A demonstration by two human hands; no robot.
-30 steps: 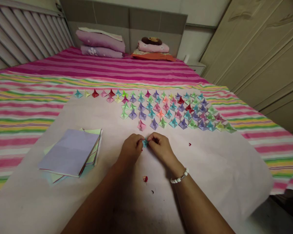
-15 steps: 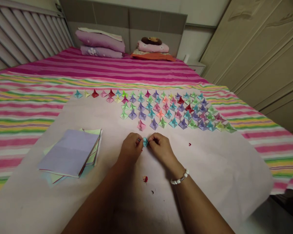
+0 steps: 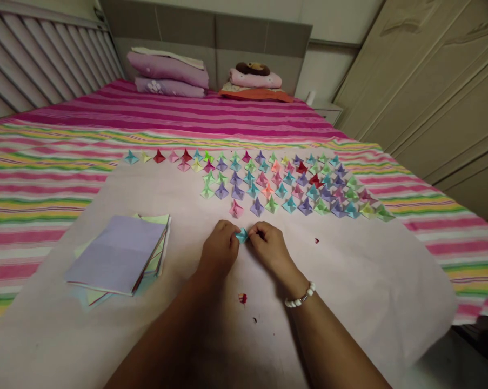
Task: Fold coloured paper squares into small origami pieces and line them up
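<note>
A small blue folded paper piece [image 3: 241, 235] is between my two hands, over the pale sheet [image 3: 349, 302]. My left hand [image 3: 220, 246] pinches its left side with thumb and fingers. At its right tip, the fingertips of my right hand [image 3: 268, 243] are pressed together on it; a white bead bracelet [image 3: 300, 297] circles that wrist. Just beyond my hands stand rows of small folded paper pieces in many colours, the nearest being a pink one [image 3: 236, 209]. To the left lies a stack of square paper [image 3: 116, 254], a lilac sheet on top.
Tiny red scraps [image 3: 242, 298] lie on the sheet between my forearms, and another red bit [image 3: 316, 241] is to the right. The sheet rests on a striped bedspread [image 3: 37, 200]. Folded bedding [image 3: 168, 70] is piled by the headboard [image 3: 187, 32].
The blue paper piece has turned and now shows more of its flat side. My left fingers have shifted slightly around it. My right hand has barely moved.
</note>
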